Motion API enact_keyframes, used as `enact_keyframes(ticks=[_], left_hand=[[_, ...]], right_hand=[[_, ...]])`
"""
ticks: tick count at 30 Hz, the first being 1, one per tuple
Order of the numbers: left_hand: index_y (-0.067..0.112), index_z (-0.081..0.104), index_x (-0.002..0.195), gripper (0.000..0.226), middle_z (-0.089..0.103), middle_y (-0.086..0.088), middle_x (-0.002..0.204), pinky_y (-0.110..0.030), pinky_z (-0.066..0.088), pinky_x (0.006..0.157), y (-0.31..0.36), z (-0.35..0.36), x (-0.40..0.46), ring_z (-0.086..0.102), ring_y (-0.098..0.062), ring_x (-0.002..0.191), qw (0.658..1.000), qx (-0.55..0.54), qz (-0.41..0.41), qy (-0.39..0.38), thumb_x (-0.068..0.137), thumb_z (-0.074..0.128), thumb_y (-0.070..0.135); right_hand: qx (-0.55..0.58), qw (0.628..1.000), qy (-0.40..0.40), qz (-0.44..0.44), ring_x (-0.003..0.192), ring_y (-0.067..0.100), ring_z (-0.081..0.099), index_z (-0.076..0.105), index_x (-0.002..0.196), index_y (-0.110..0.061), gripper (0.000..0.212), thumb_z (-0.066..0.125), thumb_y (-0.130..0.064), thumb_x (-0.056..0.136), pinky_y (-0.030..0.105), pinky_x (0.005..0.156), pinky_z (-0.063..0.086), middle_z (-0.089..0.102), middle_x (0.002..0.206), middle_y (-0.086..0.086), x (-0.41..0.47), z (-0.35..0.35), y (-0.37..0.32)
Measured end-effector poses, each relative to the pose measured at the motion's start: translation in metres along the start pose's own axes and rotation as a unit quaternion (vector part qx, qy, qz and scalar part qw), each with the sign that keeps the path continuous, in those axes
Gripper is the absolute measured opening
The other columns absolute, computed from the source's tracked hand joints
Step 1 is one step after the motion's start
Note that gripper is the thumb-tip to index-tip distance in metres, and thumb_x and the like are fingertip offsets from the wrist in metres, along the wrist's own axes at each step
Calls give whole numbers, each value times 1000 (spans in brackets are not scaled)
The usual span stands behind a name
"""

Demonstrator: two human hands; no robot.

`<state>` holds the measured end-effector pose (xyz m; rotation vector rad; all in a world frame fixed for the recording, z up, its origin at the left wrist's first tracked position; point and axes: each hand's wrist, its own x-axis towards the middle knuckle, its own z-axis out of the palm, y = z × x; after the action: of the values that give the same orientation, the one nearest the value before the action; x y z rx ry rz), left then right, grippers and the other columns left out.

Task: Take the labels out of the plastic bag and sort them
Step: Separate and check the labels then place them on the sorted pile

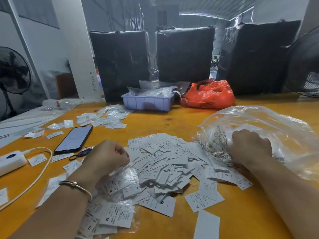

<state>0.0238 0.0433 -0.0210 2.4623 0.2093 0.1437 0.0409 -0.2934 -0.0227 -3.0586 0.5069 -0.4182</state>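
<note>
The labels (162, 163) lie heaped mid-tabletop (181, 121), light, thin, slippery paper slips, best pinched at an edge. The right hand (250, 147) clutches the limp plastic bag (269, 125); the left hand (107, 156) seems to pinch clear film.

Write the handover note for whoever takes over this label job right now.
Left hand: pinches the edge of a small clear bag with labels in it, at the near left of the pile.
Right hand: curled, gripping the large clear plastic bag on the right; some labels are still inside.
Done: a big loose pile of labels (S, M, XL) lies on the yellow table between the hands.
Left: empty both bags, then sort the pile by size. Smaller scattered groups lie by the phone.
</note>
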Motion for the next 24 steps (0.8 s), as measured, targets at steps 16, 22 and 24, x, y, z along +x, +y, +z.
enact_keyframes(ticks=[16, 22, 24], left_hand=[[31, 71, 96, 27, 62, 9, 102, -31, 42, 77, 2, 7, 0, 57, -14, 99, 998, -9, 36, 58, 74, 85, 29], [32, 70, 93, 24, 60, 14, 94, -32, 41, 77, 2, 11, -2, 55, -12, 100, 997, -28, 55, 43, 74, 85, 29], [32, 70, 91, 23, 59, 16, 92, -32, 41, 75, 2, 12, -3, 55, -11, 98, 997, -27, 60, 45, 74, 85, 28]], right_hand=[[53, 991, 122, -2, 99, 26, 55, 69, 97, -16, 15, 62, -24, 86, 39, 85, 38, 66, 99, 4, 5, 6, 2], [66, 992, 104, 0, 94, 25, 55, 72, 85, -21, 12, 61, -16, 86, 38, 87, 37, 68, 90, 2, 3, 4, 3], [91, 987, 135, -9, 89, 26, 54, 74, 80, -20, 15, 61, -14, 84, 39, 85, 37, 68, 86, 4, 1, 3, 1]])
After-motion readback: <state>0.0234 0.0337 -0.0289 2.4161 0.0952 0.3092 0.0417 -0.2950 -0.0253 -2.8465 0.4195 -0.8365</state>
